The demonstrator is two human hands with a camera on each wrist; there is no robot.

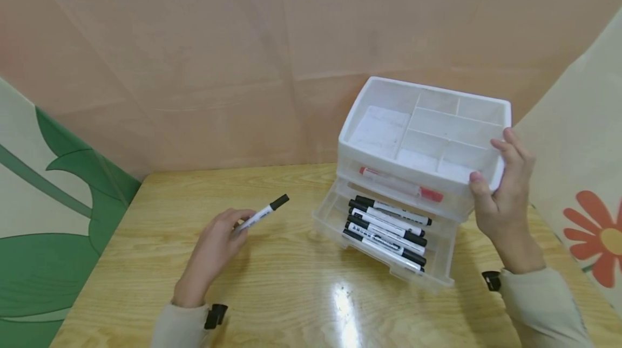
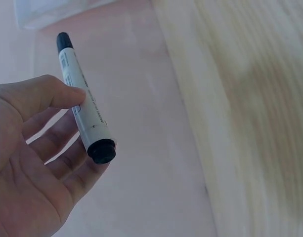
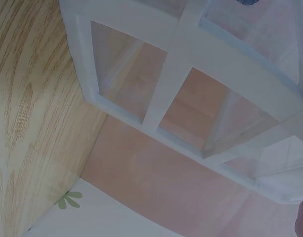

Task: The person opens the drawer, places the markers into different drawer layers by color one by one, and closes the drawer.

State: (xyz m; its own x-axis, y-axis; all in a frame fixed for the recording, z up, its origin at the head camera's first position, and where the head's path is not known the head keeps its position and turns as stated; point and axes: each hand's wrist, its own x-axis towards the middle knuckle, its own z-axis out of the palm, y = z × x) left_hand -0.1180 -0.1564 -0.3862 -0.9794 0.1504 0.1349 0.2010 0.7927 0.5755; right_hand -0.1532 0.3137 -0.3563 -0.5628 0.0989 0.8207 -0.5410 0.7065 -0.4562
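My left hand (image 1: 218,243) pinches a whiteboard marker (image 1: 259,213) with a white barrel and black cap, held over the table left of the organizer. In the left wrist view the thumb presses this marker (image 2: 84,98) against the fingers. My right hand (image 1: 507,191) grips the right rim of a white plastic drawer organizer (image 1: 413,162), thumb on the front and fingers over the top edge. Its lower clear drawer (image 1: 442,261) is pulled out and holds several black-capped markers (image 1: 384,232) lying side by side. A red marker (image 1: 400,183) shows behind the closed upper drawer front.
The organizer's top tray has several divided compartments. Underneath is a wood-grain table (image 1: 286,294), its back edge against a pinkish cloth backdrop (image 1: 218,67). Printed green leaves (image 1: 44,261) stand at the left and a red flower (image 1: 607,234) at the right.
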